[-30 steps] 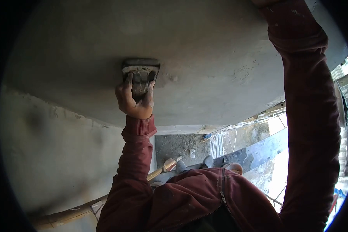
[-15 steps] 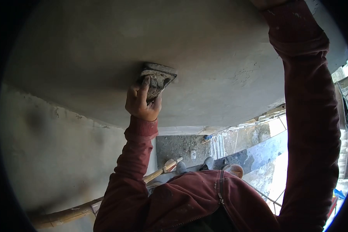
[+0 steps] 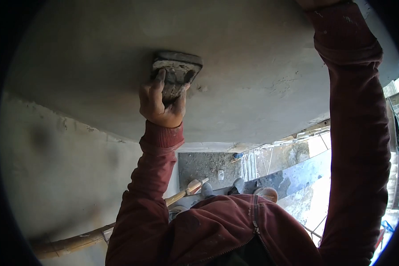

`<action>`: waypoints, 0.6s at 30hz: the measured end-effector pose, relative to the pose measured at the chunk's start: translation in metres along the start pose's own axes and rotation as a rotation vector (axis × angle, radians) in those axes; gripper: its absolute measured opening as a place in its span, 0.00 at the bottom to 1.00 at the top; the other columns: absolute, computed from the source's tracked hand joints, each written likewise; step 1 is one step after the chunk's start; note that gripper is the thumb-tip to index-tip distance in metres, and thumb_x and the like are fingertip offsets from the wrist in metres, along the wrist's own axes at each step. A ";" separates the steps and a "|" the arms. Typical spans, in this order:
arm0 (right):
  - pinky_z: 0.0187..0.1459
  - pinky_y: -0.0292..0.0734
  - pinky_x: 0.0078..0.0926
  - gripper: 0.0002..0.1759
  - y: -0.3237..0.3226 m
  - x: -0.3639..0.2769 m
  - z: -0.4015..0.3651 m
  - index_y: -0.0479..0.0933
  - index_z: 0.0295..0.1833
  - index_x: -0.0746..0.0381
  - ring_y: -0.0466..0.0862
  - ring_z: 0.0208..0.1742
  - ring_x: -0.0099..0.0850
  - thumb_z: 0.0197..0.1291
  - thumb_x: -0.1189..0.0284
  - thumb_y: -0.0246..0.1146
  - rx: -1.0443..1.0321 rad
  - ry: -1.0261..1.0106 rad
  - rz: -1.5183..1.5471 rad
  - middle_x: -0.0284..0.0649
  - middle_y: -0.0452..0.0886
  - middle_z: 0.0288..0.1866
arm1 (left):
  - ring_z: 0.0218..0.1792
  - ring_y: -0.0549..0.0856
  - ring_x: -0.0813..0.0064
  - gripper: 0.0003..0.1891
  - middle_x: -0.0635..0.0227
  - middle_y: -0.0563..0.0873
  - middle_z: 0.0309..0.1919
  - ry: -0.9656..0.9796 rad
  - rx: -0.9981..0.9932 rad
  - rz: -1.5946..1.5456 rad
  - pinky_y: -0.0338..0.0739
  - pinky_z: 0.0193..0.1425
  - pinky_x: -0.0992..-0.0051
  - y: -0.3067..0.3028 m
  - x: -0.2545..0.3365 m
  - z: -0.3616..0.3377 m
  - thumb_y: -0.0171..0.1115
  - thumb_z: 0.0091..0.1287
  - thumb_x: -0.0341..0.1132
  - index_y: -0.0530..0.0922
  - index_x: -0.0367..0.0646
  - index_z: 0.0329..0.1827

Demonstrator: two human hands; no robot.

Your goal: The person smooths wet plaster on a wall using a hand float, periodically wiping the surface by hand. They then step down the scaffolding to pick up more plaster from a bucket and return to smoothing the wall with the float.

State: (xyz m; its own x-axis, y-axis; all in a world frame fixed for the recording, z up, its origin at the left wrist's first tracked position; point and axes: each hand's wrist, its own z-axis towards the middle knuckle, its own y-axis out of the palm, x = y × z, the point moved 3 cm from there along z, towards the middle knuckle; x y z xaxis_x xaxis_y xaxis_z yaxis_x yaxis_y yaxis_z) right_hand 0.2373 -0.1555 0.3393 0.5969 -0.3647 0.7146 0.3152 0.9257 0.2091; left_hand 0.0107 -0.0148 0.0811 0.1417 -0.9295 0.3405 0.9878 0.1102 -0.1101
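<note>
One gritty block (image 3: 178,56) sits against the grey wall (image 3: 252,53), gripped in the left hand (image 3: 162,108), step judged as rubbing; right hand (image 3: 317,3), near the wall, mostly out of view, grip cannot be told; any further stroke calls for even pressure.

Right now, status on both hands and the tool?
Left hand gripping dark, blocky, plaster-caked float, against grey plastered surface. Right hand raised, mostly out of frame, grip unclear. Nothing seen blocking the float.
</note>
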 end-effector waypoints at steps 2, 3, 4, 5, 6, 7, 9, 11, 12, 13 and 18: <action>0.57 0.64 0.48 0.27 -0.012 -0.008 0.008 0.73 0.56 0.61 0.71 0.55 0.53 0.55 0.54 0.60 -0.171 0.060 0.017 0.51 0.72 0.59 | 0.44 0.82 0.66 0.33 0.62 0.77 0.44 0.124 -0.219 0.074 0.81 0.43 0.66 0.007 0.002 -0.010 0.80 0.44 0.27 0.75 0.41 0.56; 0.57 0.64 0.48 0.27 -0.010 -0.006 0.008 0.73 0.56 0.61 0.71 0.55 0.53 0.55 0.54 0.60 -0.160 0.053 0.011 0.51 0.72 0.59 | 0.44 0.82 0.65 0.32 0.60 0.78 0.43 0.111 -0.192 0.059 0.81 0.42 0.67 0.005 0.000 -0.013 0.79 0.45 0.26 0.75 0.41 0.56; 0.57 0.64 0.47 0.27 -0.008 -0.006 0.007 0.73 0.55 0.61 0.72 0.55 0.53 0.55 0.54 0.60 -0.126 0.038 -0.001 0.50 0.73 0.59 | 0.44 0.82 0.65 0.32 0.60 0.78 0.43 0.116 -0.185 0.058 0.81 0.42 0.67 0.003 -0.005 -0.014 0.79 0.45 0.26 0.75 0.41 0.56; 0.57 0.64 0.47 0.27 -0.006 -0.004 0.005 0.73 0.55 0.61 0.72 0.56 0.53 0.55 0.54 0.60 -0.095 0.024 -0.013 0.50 0.73 0.59 | 0.44 0.82 0.64 0.31 0.60 0.78 0.42 0.034 -0.108 0.019 0.81 0.42 0.68 0.000 -0.012 -0.013 0.79 0.45 0.26 0.76 0.41 0.55; 0.57 0.64 0.47 0.27 -0.004 -0.001 0.003 0.73 0.55 0.61 0.72 0.56 0.53 0.55 0.54 0.60 -0.100 0.026 -0.012 0.50 0.73 0.59 | 0.43 0.82 0.63 0.31 0.60 0.79 0.40 -0.055 -0.039 -0.017 0.81 0.43 0.69 -0.004 -0.015 -0.012 0.79 0.45 0.27 0.77 0.41 0.55; 0.57 0.64 0.47 0.27 -0.003 0.002 0.002 0.73 0.55 0.61 0.72 0.56 0.52 0.55 0.54 0.59 -0.074 -0.002 -0.009 0.50 0.73 0.59 | 0.43 0.82 0.63 0.31 0.61 0.78 0.40 -0.099 0.043 -0.152 0.80 0.46 0.70 0.000 -0.016 -0.010 0.79 0.45 0.27 0.77 0.41 0.55; 0.57 0.64 0.47 0.27 -0.007 -0.007 0.006 0.73 0.55 0.60 0.72 0.56 0.52 0.56 0.54 0.59 -0.043 -0.033 0.005 0.49 0.73 0.59 | 0.44 0.82 0.64 0.31 0.62 0.78 0.41 -0.085 -0.028 -0.050 0.80 0.47 0.69 -0.001 -0.003 -0.010 0.79 0.45 0.27 0.76 0.42 0.55; 0.57 0.64 0.46 0.27 -0.015 -0.016 0.018 0.74 0.55 0.60 0.72 0.56 0.51 0.55 0.54 0.59 -0.194 0.107 0.011 0.48 0.73 0.60 | 0.46 0.81 0.67 0.33 0.64 0.77 0.45 -0.060 -0.136 0.021 0.79 0.50 0.66 -0.001 -0.008 -0.021 0.79 0.43 0.26 0.75 0.42 0.56; 0.57 0.64 0.46 0.27 -0.011 -0.013 0.016 0.74 0.55 0.60 0.72 0.56 0.51 0.55 0.54 0.59 -0.182 0.100 0.008 0.48 0.73 0.60 | 0.46 0.81 0.67 0.33 0.64 0.77 0.45 -0.054 -0.122 0.022 0.79 0.50 0.66 -0.006 -0.015 -0.032 0.79 0.43 0.26 0.75 0.42 0.56; 0.57 0.64 0.46 0.27 -0.007 -0.009 0.011 0.73 0.56 0.60 0.73 0.56 0.51 0.55 0.54 0.59 -0.123 0.069 0.027 0.48 0.73 0.60 | 0.46 0.81 0.67 0.33 0.64 0.78 0.44 -0.106 -0.070 -0.023 0.80 0.50 0.67 -0.012 -0.024 -0.041 0.79 0.44 0.25 0.74 0.42 0.56; 0.57 0.64 0.45 0.27 -0.005 -0.004 0.005 0.73 0.56 0.60 0.73 0.55 0.50 0.55 0.54 0.59 -0.054 0.017 -0.002 0.48 0.74 0.60 | 0.47 0.81 0.66 0.31 0.61 0.77 0.46 -0.495 0.263 -0.647 0.80 0.49 0.68 -0.006 -0.032 0.004 0.80 0.44 0.28 0.75 0.40 0.54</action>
State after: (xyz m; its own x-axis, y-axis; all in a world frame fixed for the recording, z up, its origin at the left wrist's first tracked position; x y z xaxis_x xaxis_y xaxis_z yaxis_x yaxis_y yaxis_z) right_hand 0.2289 -0.1582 0.3386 0.6083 -0.3686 0.7029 0.3553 0.9184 0.1742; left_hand 0.0007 0.0156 0.0741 -0.5037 -0.5833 0.6372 0.8583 -0.2542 0.4457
